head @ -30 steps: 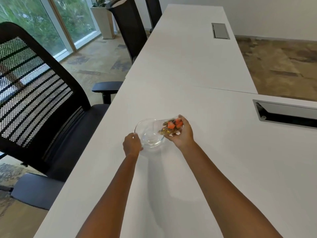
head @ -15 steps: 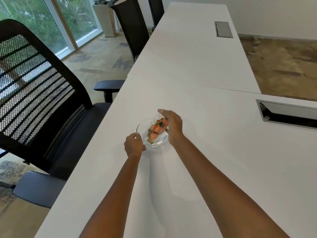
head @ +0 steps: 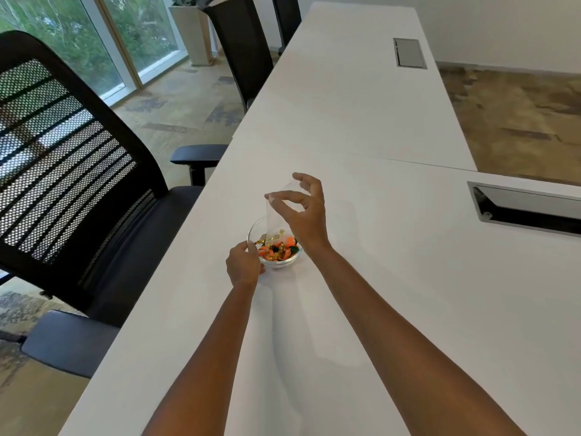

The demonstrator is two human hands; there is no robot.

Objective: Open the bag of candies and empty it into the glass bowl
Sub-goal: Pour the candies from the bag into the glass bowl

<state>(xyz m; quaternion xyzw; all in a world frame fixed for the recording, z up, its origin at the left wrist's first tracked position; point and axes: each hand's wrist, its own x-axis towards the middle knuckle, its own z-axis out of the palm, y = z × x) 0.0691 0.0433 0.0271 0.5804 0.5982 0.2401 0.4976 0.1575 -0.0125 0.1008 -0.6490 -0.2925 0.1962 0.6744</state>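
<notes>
From the head view, the glass bowl (head: 278,258) sits on the white worktop (head: 408,278) and holds a heap of orange, green and gold-wrapped candies (head: 278,249). Directly above it, the right hand (head: 303,212) pinches the clear plastic bag (head: 276,220) by its upper end, fingers (head: 284,196) closed on the film; the bag hangs mouth-down into the bowl and looks almost empty. The left hand (head: 243,265) grips the bowl's near-left rim. Two recessed cable hatches are set into the worktop. Black mesh office chairs (head: 72,171) stand along the left edge, with windows behind them.
</notes>
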